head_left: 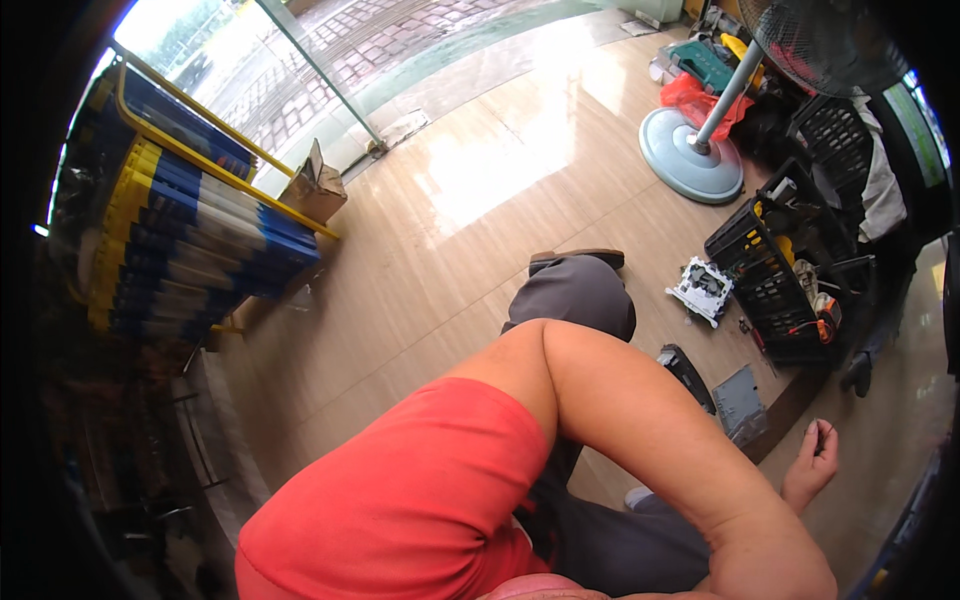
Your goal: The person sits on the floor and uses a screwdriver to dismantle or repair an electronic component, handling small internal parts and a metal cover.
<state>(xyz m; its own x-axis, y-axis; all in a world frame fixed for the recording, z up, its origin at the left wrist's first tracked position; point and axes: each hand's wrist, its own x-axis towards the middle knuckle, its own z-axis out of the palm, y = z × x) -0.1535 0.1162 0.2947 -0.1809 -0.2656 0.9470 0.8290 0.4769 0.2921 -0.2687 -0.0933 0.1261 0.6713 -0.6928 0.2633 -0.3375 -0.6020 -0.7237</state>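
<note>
My left arm, in a red sleeve, bends at the elbow and crosses in front of me toward the lower right. My left hand (pixel 772 568) is close to the camera at the lower edge, bent at the wrist; its fingers do not show. Beyond it, my right hand (pixel 812 468) is raised over the floor with fingers curled together. A small dark spot shows between the fingertips, too small to name. Nearest to that hand are a flat grey panel (pixel 740 400) and a dark elongated casing (pixel 687 376), both lying on the floor.
A white mechanical part (pixel 702 292) lies beside a black crate (pixel 770 290) of tools. Farther back stand a fan's round base (pixel 690 155), a red plastic bag (pixel 700 100) and a teal case (pixel 697 64). A yellow rack (pixel 215 185) and a cardboard box (pixel 318 190) stand left.
</note>
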